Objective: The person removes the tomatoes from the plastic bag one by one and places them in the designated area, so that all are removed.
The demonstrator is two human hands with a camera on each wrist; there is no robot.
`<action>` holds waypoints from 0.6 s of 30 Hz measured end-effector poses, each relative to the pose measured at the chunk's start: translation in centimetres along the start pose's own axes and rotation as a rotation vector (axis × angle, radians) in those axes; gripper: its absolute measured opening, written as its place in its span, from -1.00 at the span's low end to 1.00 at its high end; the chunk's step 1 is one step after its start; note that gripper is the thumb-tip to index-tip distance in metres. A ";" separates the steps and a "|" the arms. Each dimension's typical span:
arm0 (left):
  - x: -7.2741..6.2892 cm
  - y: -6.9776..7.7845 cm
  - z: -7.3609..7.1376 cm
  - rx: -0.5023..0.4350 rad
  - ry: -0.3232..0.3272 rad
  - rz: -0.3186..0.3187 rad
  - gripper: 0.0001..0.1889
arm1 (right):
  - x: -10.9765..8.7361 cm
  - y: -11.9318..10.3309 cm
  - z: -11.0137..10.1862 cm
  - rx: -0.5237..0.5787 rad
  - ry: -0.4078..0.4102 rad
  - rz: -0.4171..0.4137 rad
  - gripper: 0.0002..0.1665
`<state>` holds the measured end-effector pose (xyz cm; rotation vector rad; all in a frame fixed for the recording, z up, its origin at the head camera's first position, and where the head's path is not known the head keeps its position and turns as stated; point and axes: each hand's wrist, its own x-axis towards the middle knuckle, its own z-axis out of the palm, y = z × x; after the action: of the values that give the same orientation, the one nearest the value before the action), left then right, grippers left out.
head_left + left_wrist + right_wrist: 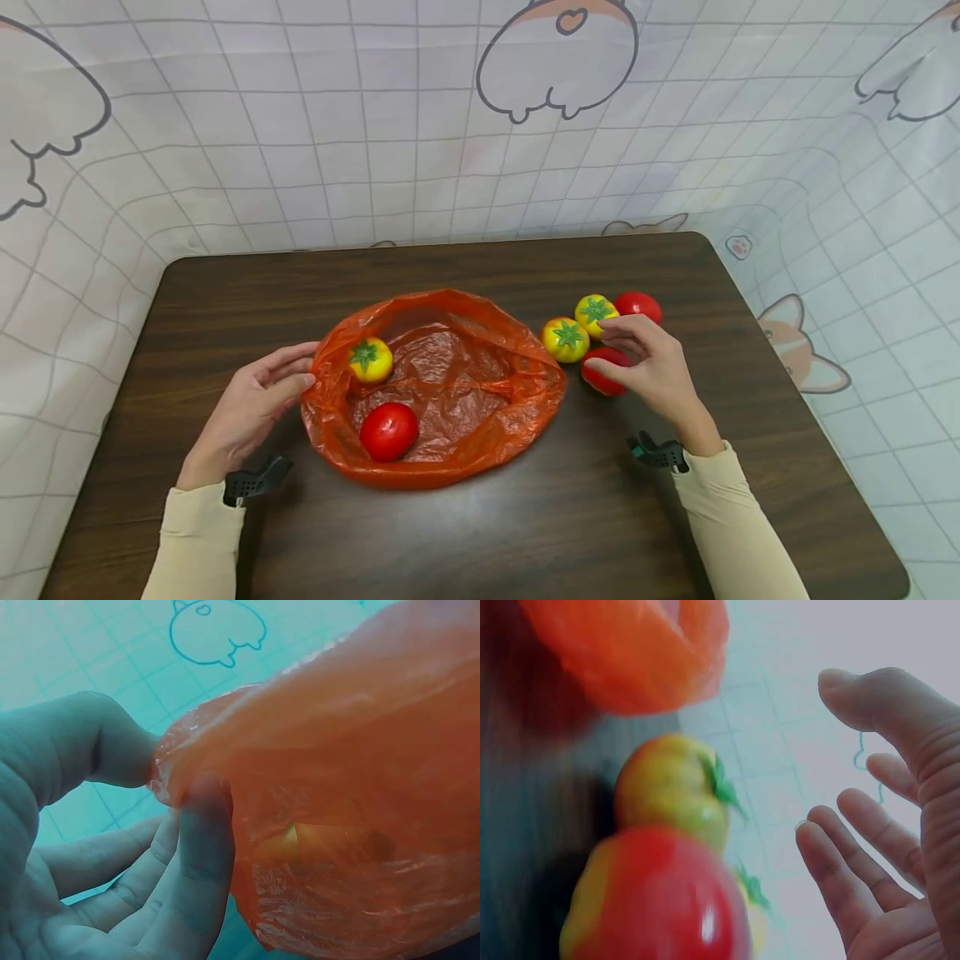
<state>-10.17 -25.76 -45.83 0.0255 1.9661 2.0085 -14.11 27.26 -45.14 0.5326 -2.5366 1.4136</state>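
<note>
Table (420, 542), dark wood-grain. Orange plastic bag (442, 473), mouth open, on table. Left hand (243, 407): thumb and fingers pinching bag's left rim. Right hand (654, 367): thumb and fingers wide apart, near four loose tomatoes (566, 340) right of bag. Inside bag: red tomato (389, 432), smaller yellow tomato (371, 361).

Bright, even light fills the head view, glare pooling on the dark-brown wood-grain tabletop (465, 529); the left wrist view is dim and teal-tinted, the right one blurred, its white grid-patterned backdrop (780, 682) washed out.
</note>
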 end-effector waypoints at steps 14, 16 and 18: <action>0.0 -0.3 -0.3 -0.023 0.009 0.007 -0.42 | 2.9 -2.6 4.1 0.071 -0.100 -0.072 -0.36; 0.1 -0.3 -0.3 -0.019 0.002 0.012 -0.43 | 3.3 -3.1 4.6 0.074 -0.111 -0.089 -0.36; 0.2 -0.3 -0.3 -0.015 -0.001 0.013 -0.44 | 3.7 -3.5 5.2 0.077 -0.127 -0.102 -0.36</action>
<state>-10.36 -26.03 -46.18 0.0354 1.9555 2.0303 -16.05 20.35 -43.93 0.7769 -2.5184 1.4901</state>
